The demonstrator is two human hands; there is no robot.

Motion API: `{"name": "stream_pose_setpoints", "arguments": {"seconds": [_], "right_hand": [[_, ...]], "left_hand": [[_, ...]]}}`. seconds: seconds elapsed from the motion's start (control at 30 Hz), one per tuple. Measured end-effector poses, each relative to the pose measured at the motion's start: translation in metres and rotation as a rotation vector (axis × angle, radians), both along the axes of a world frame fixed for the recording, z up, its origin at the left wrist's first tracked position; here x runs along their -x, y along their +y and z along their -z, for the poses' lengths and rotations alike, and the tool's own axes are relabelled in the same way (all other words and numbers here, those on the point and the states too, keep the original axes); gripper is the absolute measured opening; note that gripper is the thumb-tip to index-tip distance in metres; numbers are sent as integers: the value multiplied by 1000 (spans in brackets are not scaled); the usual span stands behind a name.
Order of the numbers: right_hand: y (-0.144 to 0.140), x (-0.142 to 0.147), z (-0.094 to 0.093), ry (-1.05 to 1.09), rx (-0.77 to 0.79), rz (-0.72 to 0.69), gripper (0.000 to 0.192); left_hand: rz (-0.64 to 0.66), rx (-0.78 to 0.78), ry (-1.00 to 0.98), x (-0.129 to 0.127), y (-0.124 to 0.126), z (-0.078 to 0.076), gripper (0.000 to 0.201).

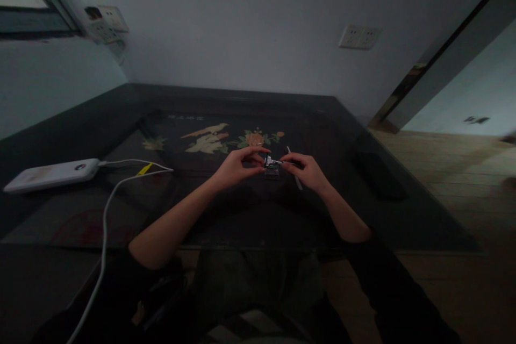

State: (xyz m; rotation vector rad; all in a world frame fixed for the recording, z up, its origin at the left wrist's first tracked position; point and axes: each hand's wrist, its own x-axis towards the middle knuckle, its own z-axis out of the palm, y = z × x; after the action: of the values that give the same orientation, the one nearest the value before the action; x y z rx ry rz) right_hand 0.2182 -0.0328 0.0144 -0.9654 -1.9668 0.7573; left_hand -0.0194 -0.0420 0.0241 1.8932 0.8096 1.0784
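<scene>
Near the middle of the dark table, my left hand [242, 165] pinches a small dark and silver piece [268, 160] between thumb and fingers. A thin silver rod-like tool [278, 162] reaches that piece from the right, its other end in the closed fingers of my right hand [303, 171]. What exactly the small piece is, I cannot make out. Just below it is a small clear, box-like thing [271, 173], partly in shadow. A thin pale strip [299, 183] runs behind and below my right hand, partly covered by the fingers.
At the left lies a white power bank [52, 174], with a white cable [105, 220] looping toward me past a yellow tag [144, 169]. A dark flat object [379, 176] rests on the right. Behind the glossy table [242, 220] stands a wall with sockets [360, 37].
</scene>
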Motion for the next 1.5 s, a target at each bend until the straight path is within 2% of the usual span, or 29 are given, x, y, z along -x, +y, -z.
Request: {"name": "stream_pose_setpoints", "arguments": {"seconds": [0.23, 0.67, 0.93, 1.5], "right_hand": [[-1, 1, -1, 26, 17, -17, 20], [-2, 1, -1, 6, 27, 3, 20], [-1, 1, 0, 8, 11, 15, 23], [-1, 1, 1, 12, 9, -5, 21]], "left_hand": [[56, 56, -37, 0, 1, 1, 48], [-7, 40, -37, -3, 0, 1, 45], [26, 76, -34, -1, -1, -2, 45], [-10, 72, -24, -3, 0, 0, 44]]}}
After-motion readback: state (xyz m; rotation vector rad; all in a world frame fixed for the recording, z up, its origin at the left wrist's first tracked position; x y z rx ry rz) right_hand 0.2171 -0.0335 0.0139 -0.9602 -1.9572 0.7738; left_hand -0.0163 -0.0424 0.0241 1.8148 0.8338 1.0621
